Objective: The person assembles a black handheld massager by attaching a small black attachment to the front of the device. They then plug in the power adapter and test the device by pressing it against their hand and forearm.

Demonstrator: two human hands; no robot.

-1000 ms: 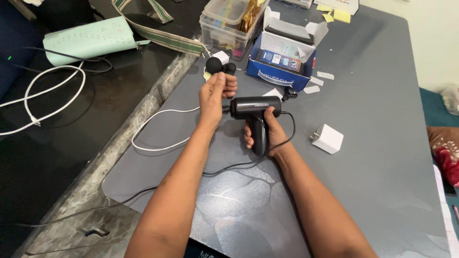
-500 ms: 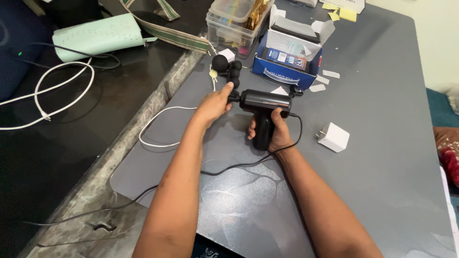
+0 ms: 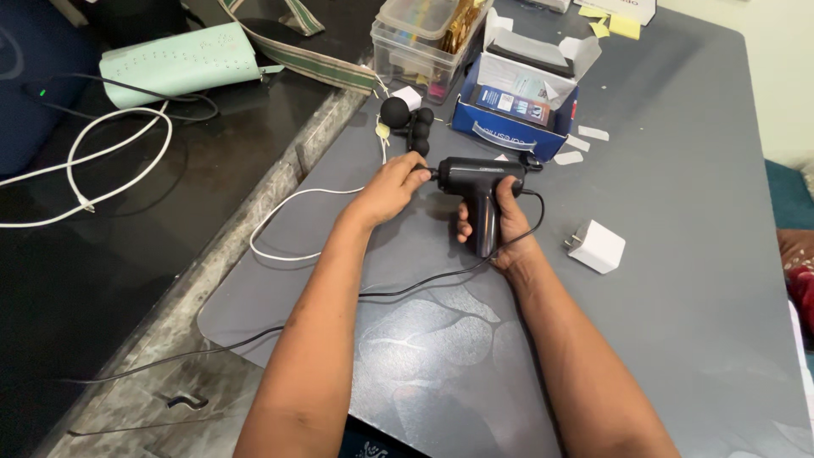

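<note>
My right hand [image 3: 502, 222] grips the handle of a black pistol-shaped massage gun [image 3: 479, 175], held just above the grey mat [image 3: 678, 170]. Its barrel points left. The fingers of my left hand [image 3: 390, 187] pinch the front tip of the barrel; what sits under the fingertips is hidden. A black cable [image 3: 407, 288] runs from the gun's rear across the mat toward the near left. Just beyond my left hand, a black ball head [image 3: 394, 111] and a lumpy black attachment [image 3: 420, 131] lie on the mat.
A white plug adapter [image 3: 598, 246] lies right of the gun. Behind it stands an open blue box [image 3: 509, 114] and a clear plastic container [image 3: 420, 38]. A white cable [image 3: 280, 225] loops at the mat's left edge. A mint pouch [image 3: 178, 64] rests on the dark counter.
Both hands and the gun have come down closer to the mat. My left hand has dropped from in front of the ball head to the tip of the barrel.
</note>
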